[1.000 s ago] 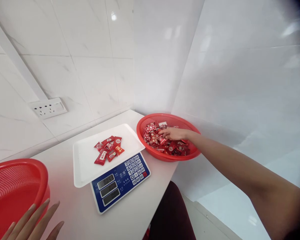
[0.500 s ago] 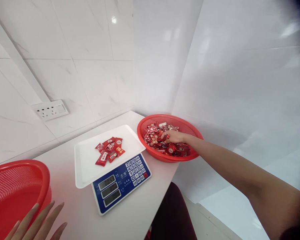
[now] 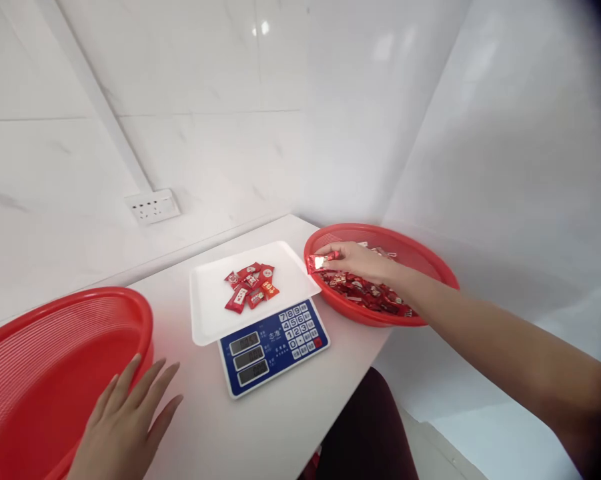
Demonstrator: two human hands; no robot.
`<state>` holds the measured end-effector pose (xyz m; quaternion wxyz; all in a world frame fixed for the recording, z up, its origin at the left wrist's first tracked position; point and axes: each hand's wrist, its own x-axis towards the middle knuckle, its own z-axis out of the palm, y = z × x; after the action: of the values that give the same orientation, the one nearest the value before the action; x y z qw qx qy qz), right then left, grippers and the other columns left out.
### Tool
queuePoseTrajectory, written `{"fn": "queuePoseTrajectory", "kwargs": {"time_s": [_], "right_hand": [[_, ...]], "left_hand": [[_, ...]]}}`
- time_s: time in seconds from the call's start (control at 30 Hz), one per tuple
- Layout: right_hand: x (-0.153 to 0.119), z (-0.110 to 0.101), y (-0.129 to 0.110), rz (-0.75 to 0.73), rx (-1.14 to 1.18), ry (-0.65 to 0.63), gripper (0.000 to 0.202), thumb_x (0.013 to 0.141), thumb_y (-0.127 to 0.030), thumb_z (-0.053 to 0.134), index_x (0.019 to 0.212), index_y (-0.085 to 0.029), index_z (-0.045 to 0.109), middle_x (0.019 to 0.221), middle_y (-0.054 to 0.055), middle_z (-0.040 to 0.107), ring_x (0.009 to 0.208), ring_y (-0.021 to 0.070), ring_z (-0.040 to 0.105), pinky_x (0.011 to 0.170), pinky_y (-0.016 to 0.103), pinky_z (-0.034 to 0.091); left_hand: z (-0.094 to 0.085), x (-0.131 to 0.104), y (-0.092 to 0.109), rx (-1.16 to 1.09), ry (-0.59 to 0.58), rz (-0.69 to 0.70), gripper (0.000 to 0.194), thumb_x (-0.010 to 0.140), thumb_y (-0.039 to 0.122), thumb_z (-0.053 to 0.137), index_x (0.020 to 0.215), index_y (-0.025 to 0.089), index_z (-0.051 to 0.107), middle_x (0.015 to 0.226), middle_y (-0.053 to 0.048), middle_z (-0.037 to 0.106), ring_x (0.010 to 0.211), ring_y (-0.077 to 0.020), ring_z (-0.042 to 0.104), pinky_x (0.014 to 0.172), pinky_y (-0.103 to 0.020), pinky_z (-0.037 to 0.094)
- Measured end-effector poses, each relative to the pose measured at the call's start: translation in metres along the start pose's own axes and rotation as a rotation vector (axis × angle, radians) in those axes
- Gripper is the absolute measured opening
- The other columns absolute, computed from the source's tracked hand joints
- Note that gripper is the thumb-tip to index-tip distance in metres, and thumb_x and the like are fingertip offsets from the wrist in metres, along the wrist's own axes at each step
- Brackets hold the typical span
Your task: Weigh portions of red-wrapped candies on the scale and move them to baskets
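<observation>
Between its fingertips my right hand (image 3: 353, 260) grips a red wrapped candy (image 3: 323, 262), held above the left rim of the right-hand red basket (image 3: 437, 270). Below it, that basket holds a heap of similar candies (image 3: 365, 293). To the left stands a digital scale (image 3: 275, 347) with a white tray (image 3: 207, 310) on top. Several red candies (image 3: 251, 283) lie in a loose group on the tray. My left hand (image 3: 125, 420) is open, fingers spread, at the near rim of another red basket (image 3: 145, 320); whether it touches the rim I cannot tell.
A white table (image 3: 300, 387) carries the scale and baskets in a corner between walls. A power socket (image 3: 153, 207) is fixed to the tiled wall at the back left. A dark-clothed leg (image 3: 370, 433) shows below the table's edge.
My right hand has risen out of the candy heap toward the basket's left rim, bringing a candy. More of my left hand shows now. The whole view has shifted.
</observation>
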<state>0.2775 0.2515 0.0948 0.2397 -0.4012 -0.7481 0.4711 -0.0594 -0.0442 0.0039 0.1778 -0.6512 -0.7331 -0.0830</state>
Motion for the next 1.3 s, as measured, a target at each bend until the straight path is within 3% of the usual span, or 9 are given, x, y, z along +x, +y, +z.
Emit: {"fn": "queuePoseTrajectory", "kwargs": {"time_s": [0.13,0.27,0.37,0.53,0.63,0.73,0.93,1.07,1.3], "right_hand": [[0.025,0.050,-0.016,-0.092,0.086,-0.037,0.040,0.082,-0.025,0.056,0.122,-0.018,0.053,0.115,0.011,0.062,0.097,0.0187,0.062,0.087,0.037,0.052],[0.039,0.079,-0.014,-0.259,-0.139,0.094,0.048,0.082,-0.025,0.055,0.130,-0.019,0.046,0.132,0.010,0.050,0.116,0.0220,0.050,0.098,0.042,0.042],[0.021,0.086,-0.004,-0.363,-0.279,0.154,0.043,0.083,-0.025,0.051,0.125,-0.019,0.049,0.131,0.009,0.051,0.118,0.0223,0.049,0.099,0.041,0.041],[-0.041,0.085,0.022,-0.508,-0.461,0.235,0.029,0.086,-0.028,0.046,0.112,-0.022,0.058,0.116,0.008,0.061,0.109,0.0227,0.055,0.094,0.041,0.044],[-0.075,0.089,0.044,-0.478,-0.432,0.306,0.024,0.087,-0.029,0.047,0.105,-0.021,0.059,0.099,0.007,0.067,0.085,0.0185,0.064,0.077,0.032,0.052],[-0.098,0.102,0.071,-0.430,-0.377,0.340,0.020,0.086,-0.031,0.048,0.097,-0.022,0.061,0.086,0.005,0.068,0.070,0.0159,0.063,0.065,0.028,0.052],[-0.116,0.127,0.116,-0.145,-0.093,0.459,0.024,0.085,-0.039,0.049,0.092,-0.020,0.061,0.063,0.001,0.059,0.056,0.0131,0.057,0.053,0.025,0.049],[-0.116,0.134,0.126,-0.078,0.068,0.520,0.025,0.084,-0.041,0.050,0.090,-0.019,0.060,0.059,-0.001,0.054,0.054,0.0121,0.053,0.051,0.024,0.046],[-0.115,0.133,0.129,-0.024,0.083,0.471,0.027,0.082,-0.042,0.051,0.092,-0.019,0.060,0.059,-0.002,0.052,0.054,0.0124,0.051,0.053,0.025,0.046]], "left_hand": [[-0.017,0.005,0.010,0.133,-0.042,0.064,0.046,0.085,0.044,0.044,0.118,0.018,0.061,0.120,-0.011,0.063,0.123,-0.0397,0.044,0.093,-0.057,0.042],[-0.025,0.004,0.012,0.118,-0.062,0.062,0.043,0.086,0.042,0.044,0.118,0.018,0.060,0.121,-0.009,0.063,0.123,-0.0381,0.045,0.092,-0.056,0.044],[-0.027,0.002,0.010,0.076,-0.070,0.059,0.044,0.086,0.043,0.044,0.119,0.019,0.059,0.122,-0.010,0.062,0.124,-0.0371,0.043,0.093,-0.056,0.044],[-0.031,0.000,0.010,0.015,-0.066,0.023,0.045,0.087,0.046,0.042,0.121,0.020,0.057,0.125,-0.009,0.060,0.126,-0.0340,0.042,0.092,-0.051,0.047],[-0.033,0.003,0.013,-0.010,-0.048,0.001,0.046,0.088,0.046,0.040,0.121,0.018,0.055,0.125,-0.010,0.060,0.125,-0.0330,0.043,0.093,-0.050,0.047],[-0.035,0.007,0.016,-0.029,-0.047,-0.031,0.045,0.089,0.045,0.039,0.121,0.016,0.055,0.123,-0.011,0.061,0.125,-0.0323,0.044,0.092,-0.049,0.047],[-0.037,0.008,0.020,-0.032,-0.086,-0.058,0.044,0.090,0.043,0.039,0.121,0.017,0.054,0.124,-0.010,0.060,0.125,-0.0310,0.043,0.091,-0.048,0.048],[-0.039,0.008,0.020,-0.049,-0.086,-0.067,0.042,0.089,0.043,0.040,0.121,0.019,0.054,0.124,-0.009,0.060,0.125,-0.0297,0.043,0.093,-0.047,0.047],[-0.036,0.016,0.021,-0.096,-0.068,-0.096,0.041,0.090,0.042,0.040,0.119,0.018,0.055,0.123,-0.010,0.060,0.124,-0.0286,0.044,0.090,-0.045,0.050]]}}
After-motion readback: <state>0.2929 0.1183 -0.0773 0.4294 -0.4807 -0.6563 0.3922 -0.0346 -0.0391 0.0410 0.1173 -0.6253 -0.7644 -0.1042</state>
